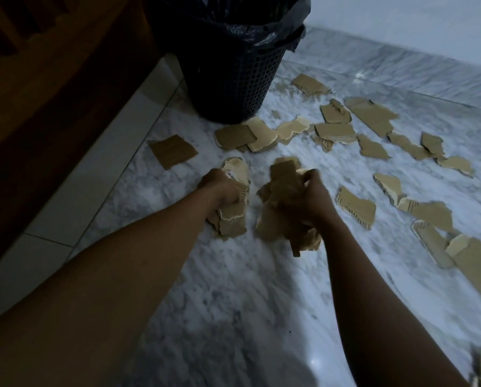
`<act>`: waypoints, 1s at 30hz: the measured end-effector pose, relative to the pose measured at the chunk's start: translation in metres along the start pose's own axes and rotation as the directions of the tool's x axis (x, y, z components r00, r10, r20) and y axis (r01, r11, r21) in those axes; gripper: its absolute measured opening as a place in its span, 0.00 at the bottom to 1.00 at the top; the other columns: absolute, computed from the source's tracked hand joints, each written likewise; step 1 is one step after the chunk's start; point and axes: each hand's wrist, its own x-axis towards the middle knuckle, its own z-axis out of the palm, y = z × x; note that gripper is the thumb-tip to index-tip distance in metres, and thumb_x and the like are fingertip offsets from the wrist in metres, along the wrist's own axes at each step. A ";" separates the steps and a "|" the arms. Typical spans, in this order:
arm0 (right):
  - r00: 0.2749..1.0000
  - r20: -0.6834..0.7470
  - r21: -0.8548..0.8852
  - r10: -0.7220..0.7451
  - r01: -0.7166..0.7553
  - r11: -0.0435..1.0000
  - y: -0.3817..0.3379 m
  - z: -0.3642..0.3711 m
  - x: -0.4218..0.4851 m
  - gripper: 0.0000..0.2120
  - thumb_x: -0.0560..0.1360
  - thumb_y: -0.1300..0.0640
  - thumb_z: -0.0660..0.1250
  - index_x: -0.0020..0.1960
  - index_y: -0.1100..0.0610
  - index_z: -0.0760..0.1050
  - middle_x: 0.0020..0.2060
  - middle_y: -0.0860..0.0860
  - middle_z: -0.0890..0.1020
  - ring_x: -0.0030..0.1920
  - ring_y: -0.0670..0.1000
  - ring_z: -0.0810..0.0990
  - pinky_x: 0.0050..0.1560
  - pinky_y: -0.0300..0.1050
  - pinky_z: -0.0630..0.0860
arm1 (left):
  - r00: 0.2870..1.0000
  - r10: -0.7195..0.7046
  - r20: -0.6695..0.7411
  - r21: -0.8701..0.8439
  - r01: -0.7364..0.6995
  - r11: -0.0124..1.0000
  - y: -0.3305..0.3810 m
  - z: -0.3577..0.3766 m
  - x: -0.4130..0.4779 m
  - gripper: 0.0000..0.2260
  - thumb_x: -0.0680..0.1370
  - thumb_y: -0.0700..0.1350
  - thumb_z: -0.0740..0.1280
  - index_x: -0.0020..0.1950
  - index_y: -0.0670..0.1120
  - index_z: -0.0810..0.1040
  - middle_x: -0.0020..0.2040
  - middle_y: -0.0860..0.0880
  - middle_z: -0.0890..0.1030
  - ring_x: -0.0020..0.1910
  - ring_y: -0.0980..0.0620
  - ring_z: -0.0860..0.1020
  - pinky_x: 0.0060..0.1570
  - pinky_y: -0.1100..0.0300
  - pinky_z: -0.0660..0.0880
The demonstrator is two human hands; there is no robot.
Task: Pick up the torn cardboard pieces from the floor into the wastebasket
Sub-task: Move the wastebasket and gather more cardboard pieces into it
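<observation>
A black mesh wastebasket [233,74] lined with a black bag stands on the marble floor at the top middle. My left hand [219,188] is shut on a bunch of torn cardboard pieces [233,219], one with a white label. My right hand [313,198] grips a bigger, blurred bundle of cardboard pieces [281,208] just above the floor. Both hands are in front of the basket, about a forearm's length short of it. Several more torn brown pieces [334,131] lie scattered on the floor to the right and near the basket's foot.
Dark wooden furniture [52,79] fills the left side, edged by a pale floor strip [94,174]. A single square piece [172,151] lies left of the basket. A white wall with a marble skirting [401,65] runs along the back right. More pieces [468,258] reach the right edge.
</observation>
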 end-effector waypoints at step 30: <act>0.960 0.030 -0.013 0.279 -0.279 0.960 0.011 0.022 0.070 0.39 0.61 0.35 0.74 0.65 0.54 0.71 0.56 0.53 0.79 0.54 0.56 0.79 0.57 0.58 0.78 | 0.995 0.039 -0.095 0.580 0.023 0.814 -0.011 -0.081 0.076 0.38 0.69 0.58 0.74 0.75 0.53 0.62 0.76 0.47 0.58 0.73 0.40 0.60 0.68 0.43 0.62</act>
